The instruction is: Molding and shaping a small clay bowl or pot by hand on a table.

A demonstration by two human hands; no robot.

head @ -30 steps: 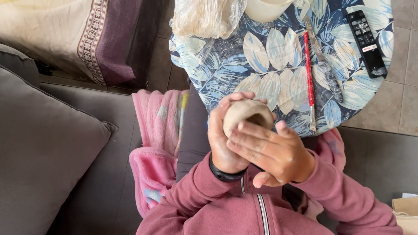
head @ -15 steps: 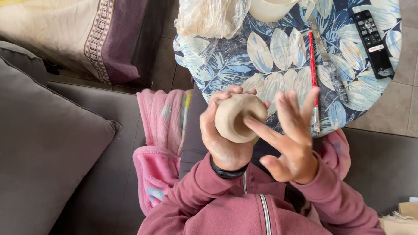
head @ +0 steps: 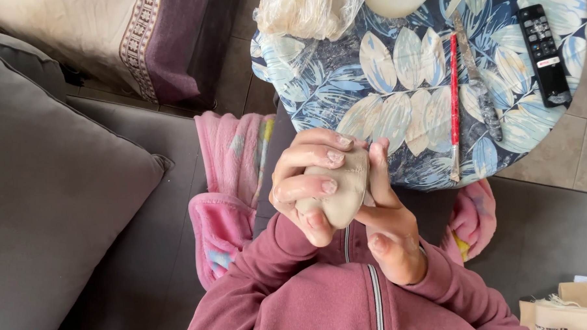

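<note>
Shaping the rounded, pale grey-beige clay lump (head: 339, 194) goes best, I judge, with light, even pressure and slow turning, so the wall keeps one thickness. The left hand (head: 307, 187) is wrapped on it from 9 o'clock, fingers (head: 316, 156) curled over its top, while the right hand (head: 390, 223) props it from 3 o'clock, fingers straight and together. The lump sits over the lap, at 6 o'clock of the leaf-patterned blue tabletop (head: 401, 76).

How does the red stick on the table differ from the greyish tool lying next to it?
The red tool is thin, straight and bright red with a pale tip; the grey tool is wider, flat like a blade, and dull, smeared with what looks like clay. The red one lies almost straight up and down in the picture, while the grey one slants a little. Both are long, untouched by either hand, and rest side by side on the leaf-patterned tablecloth.
</note>
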